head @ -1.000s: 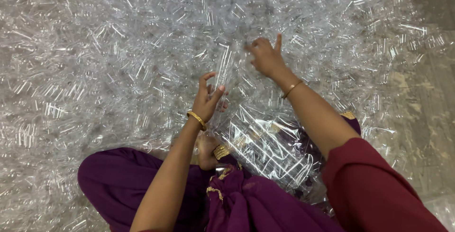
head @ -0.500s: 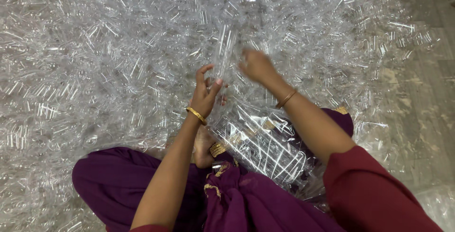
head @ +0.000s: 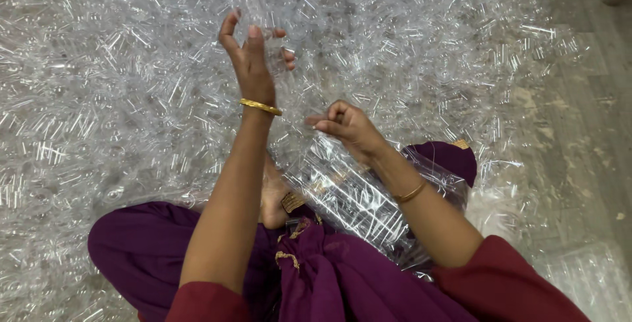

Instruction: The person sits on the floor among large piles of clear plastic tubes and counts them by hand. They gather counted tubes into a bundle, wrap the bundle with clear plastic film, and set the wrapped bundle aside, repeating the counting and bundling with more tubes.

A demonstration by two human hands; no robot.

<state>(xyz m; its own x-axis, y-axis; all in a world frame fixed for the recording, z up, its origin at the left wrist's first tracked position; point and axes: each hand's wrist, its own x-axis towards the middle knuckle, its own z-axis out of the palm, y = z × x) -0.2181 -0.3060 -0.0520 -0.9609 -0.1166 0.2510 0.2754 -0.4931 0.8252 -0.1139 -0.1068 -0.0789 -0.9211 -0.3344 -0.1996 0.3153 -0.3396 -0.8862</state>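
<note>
Seated person sorting clear plastic tubes (head: 395, 45) heaped on the floor (head: 579, 131).
Left hand (head: 253, 55) lifting, fingers clamped on some tubes; right hand (head: 345, 124) pinching shut above a bundle (head: 355, 197). Tubes are looking light, slippery, crushable.

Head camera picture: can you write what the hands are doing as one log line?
left hand: raised, holding clear tubes | right hand: pinching at clear bag on lap | floor: covered by tube pile

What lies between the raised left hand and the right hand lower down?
In the head view, only part of the clear plastic tube pile shows between the left hand and the right hand.
</note>
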